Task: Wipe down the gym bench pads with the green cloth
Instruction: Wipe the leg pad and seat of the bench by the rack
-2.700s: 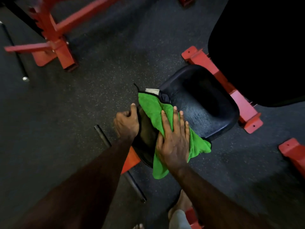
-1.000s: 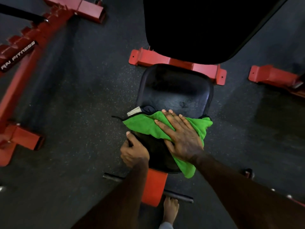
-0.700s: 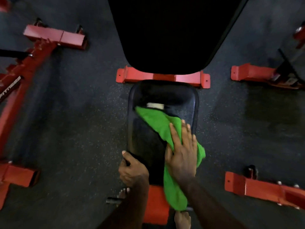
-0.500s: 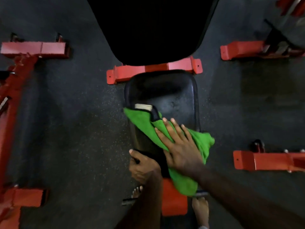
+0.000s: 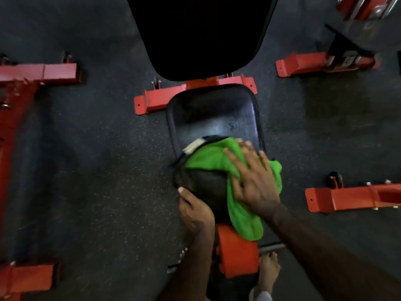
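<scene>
Green cloth (image 5: 219, 161) lies on near half of seat pad (image 5: 214, 118), tail draped off the near-right edge. Right hand (image 5: 251, 183) presses it flat, grip released, fingers straight. Left hand (image 5: 195, 211) clenched round the pad's near-left rim. Risk: bunched cloth slides off under the sideways push. Long axis runs far-left to near-right.

Under the right hand (image 5: 253, 181) lies a bright green cloth (image 5: 219, 161); beyond it, black seat pad (image 5: 217, 114), red frame (image 5: 156, 98), dark speckled floor (image 5: 104, 148).

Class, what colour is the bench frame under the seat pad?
Red, clearest in the head view: bench frame under the black seat pad.
</scene>
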`<state>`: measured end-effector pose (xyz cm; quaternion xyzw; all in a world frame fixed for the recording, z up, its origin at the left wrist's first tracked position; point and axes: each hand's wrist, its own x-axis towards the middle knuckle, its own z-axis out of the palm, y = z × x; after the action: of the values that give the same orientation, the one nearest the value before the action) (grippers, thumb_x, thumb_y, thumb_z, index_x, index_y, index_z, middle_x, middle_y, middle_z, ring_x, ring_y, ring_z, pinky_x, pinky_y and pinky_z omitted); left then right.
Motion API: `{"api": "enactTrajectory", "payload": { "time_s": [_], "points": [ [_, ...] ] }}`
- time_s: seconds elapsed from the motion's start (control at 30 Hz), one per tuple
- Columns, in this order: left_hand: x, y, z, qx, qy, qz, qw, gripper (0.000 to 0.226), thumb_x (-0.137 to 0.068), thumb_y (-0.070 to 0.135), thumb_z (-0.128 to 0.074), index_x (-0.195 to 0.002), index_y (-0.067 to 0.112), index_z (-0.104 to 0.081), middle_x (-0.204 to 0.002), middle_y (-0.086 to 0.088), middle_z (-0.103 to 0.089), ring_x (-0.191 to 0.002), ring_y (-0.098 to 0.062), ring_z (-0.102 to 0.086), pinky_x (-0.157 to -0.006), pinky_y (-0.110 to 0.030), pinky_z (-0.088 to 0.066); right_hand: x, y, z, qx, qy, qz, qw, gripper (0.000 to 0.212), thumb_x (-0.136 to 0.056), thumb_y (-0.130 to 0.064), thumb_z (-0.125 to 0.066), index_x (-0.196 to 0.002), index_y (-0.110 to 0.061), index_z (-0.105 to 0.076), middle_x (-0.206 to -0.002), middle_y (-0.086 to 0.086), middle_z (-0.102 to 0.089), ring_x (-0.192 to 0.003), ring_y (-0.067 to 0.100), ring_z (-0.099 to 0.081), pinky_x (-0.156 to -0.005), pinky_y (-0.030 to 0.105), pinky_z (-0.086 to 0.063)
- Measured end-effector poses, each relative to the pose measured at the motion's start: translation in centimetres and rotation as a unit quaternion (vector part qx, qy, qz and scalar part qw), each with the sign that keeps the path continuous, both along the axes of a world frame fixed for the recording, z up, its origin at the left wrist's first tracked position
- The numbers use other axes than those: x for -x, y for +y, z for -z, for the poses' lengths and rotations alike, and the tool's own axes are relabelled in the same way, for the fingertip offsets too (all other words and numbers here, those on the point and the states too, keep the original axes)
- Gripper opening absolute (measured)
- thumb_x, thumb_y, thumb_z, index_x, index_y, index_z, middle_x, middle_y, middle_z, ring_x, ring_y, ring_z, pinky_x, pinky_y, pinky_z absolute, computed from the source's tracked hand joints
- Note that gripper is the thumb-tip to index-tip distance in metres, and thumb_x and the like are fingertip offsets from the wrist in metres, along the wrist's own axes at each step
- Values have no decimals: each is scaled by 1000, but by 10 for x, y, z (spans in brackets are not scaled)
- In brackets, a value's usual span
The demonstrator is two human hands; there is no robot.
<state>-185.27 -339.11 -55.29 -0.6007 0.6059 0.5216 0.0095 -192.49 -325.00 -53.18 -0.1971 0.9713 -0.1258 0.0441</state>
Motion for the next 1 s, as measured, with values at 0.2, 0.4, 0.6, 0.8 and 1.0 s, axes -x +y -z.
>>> {"api": "enactTrajectory", "payload": {
  "time_s": [0.2,0.4,0.6,0.8,1.0],
  "points": [
    [-26,-42,16,-83,154,68,982,49,-101,56,-53,-88,10,-67,-90,-10,-65,-87,-21,-57,-80,-36,-50,-79,-65,1,16,-14,111,994,77,-91,-38,-47,-164,-31,-24,-174,9,-8,-160,32,-8,-126,57,-16],
    [-17,-49,11,-70,181,104,976,40,-109,40,-48,-85,12,-65,-85,-2,-62,-82,-12,-56,-76,-35,-47,-14,-28,-6,-9,-37,14,999,78,-88,-41,-47,-163,-39,-25,-173,7,-14,-160,28,-10,-127,55,-17],
    [-21,-52,-2,-98,186,52,976,41,-108,32,-52,-90,-2,-66,-80,-3,-63,-75,-15,-58,-67,-30,-48,-66,-71,-6,5,-35,-12,999,72,-96,-35,-49,-164,-31,-25,-174,9,1,-161,32,2,-128,55,-13],
    [-27,-48,1,-99,167,5,981,23,-93,42,-60,-86,27,-77,-98,-8,-77,-94,-26,-70,-90,-54,-57,-19,-60,-5,-14,-28,-70,997,73,-93,-41,-43,-163,-36,-25,-174,8,-5,-161,29,-5,-128,53,-14],
    [-24,-51,-1,-105,190,-17,976,34,-110,33,-47,-104,14,-75,-97,-15,-73,-84,-23,-67,-70,-36,-53,-18,-102,-8,6,-41,63,997,71,-97,-40,-37,-165,-29,-22,-174,8,3,-160,32,3,-129,54,-8]
  ]
}}
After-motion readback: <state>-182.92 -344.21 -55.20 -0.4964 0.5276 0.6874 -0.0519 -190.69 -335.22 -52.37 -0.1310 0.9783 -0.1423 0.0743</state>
